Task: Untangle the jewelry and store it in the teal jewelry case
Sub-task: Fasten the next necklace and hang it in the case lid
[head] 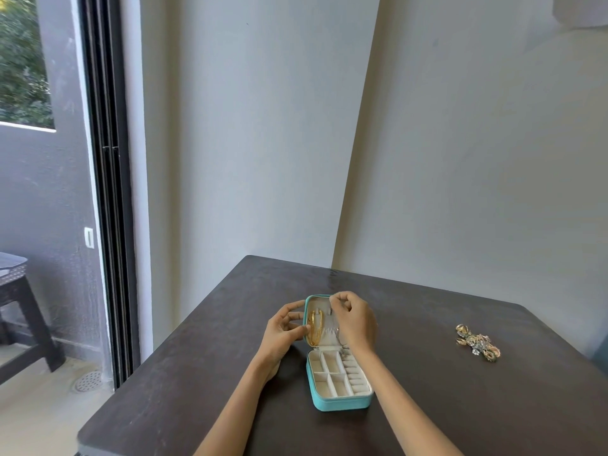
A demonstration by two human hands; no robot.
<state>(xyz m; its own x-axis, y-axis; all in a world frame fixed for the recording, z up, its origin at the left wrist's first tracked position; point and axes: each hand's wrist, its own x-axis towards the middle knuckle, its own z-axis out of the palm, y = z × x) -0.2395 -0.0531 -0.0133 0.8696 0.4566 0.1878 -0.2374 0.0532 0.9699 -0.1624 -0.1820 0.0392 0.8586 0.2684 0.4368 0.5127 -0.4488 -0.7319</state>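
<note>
Past the left edge of the dark brown table (204, 373), a dark woven-top stool (16, 291) stands on the balcony floor beside the black sliding door frame (108, 192). Near the middle of the table, the left hand (283, 330) holds the left rim of the upright lid of the open teal zip-around jewelry case (335, 401), fingers curled against it with the thumb by a gold chain necklace (316, 327) hanging inside the cream-lined lid. The case's base lies flat toward the near edge, its cream compartments and ring rolls showing. The right hand (353, 319) is raised at the lid's top right, fingertips pinched together, seemingly on a thin silver chain (342, 345) that trails down to the base, though it is too fine to be sure. Toward the right edge, well apart from the case, lies a small tangled heap of gold, silver and rose-toned jewelry (477, 345).
</note>
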